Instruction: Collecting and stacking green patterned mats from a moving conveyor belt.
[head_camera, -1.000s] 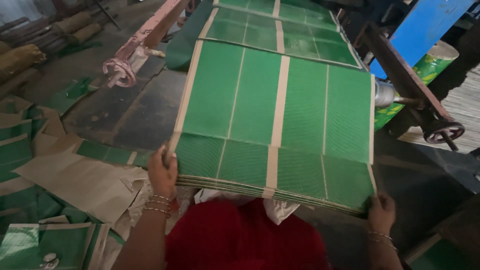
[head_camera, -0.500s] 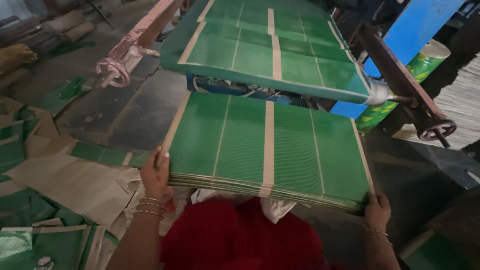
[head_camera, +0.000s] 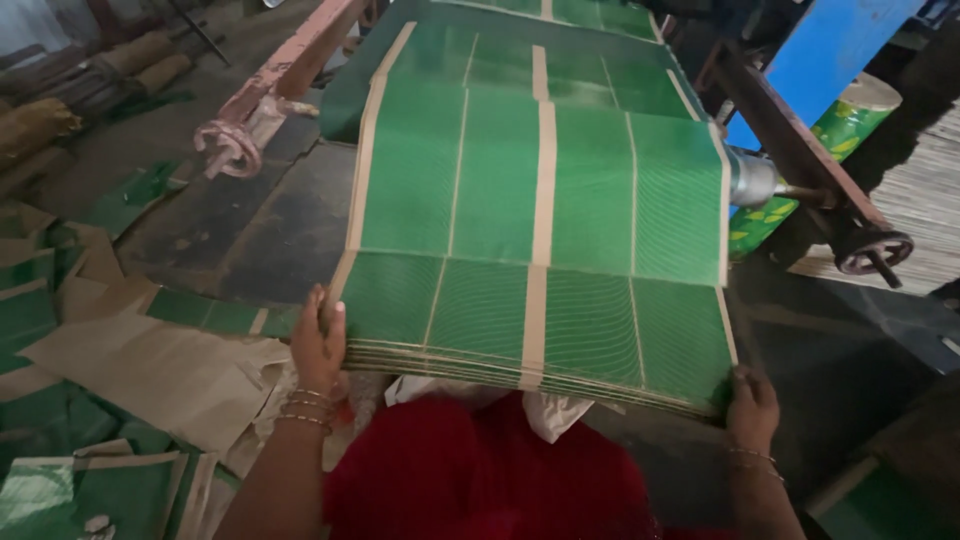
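Since half a second ago, the top green sheet (head_camera: 540, 170) has slid forward over the stack of sheets (head_camera: 530, 335). Left hand (head_camera: 318, 345) and right hand (head_camera: 752, 408) each grip a near corner of it; stacking looks unfinished.

Fingertips hidden beneath green sheets (head_camera: 540, 300)

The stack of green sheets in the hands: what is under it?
Under the stack of green sheets, a red garment and a bit of white cloth show. The left hand and right hand grip its corners. Anything further beneath is covered.
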